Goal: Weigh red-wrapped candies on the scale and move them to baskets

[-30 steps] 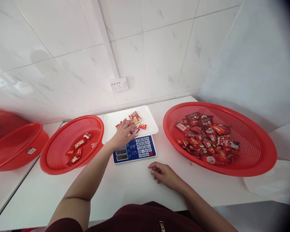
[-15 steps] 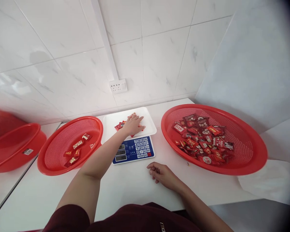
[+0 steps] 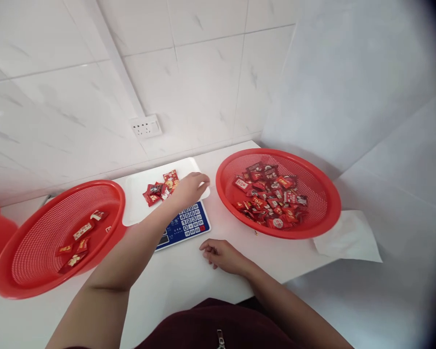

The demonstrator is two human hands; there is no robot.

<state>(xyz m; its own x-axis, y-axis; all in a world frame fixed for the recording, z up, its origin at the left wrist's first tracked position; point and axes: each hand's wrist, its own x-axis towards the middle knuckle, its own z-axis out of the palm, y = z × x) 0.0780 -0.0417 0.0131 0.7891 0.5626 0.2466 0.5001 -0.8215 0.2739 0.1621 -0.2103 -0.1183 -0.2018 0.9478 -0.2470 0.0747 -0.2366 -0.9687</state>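
The left hand (image 3: 192, 188), loosely curled, is at the right end of the scale (image 3: 189, 223)'s tray (image 3: 136, 194), by its red packets (image 3: 162, 189); the right hand (image 3: 223, 255) curls half-closed before the scale. Either's hold is unclear. Best lean no weight on the scale.

Packets (image 3: 153, 194) on scale (image 3: 191, 223) between two baskets (image 3: 332, 198)

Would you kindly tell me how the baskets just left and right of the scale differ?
The right basket holds a heap of packets; the left basket, only a few. The left basket overlaps the tray in view; the right basket stands apart. Both are red and perforated.
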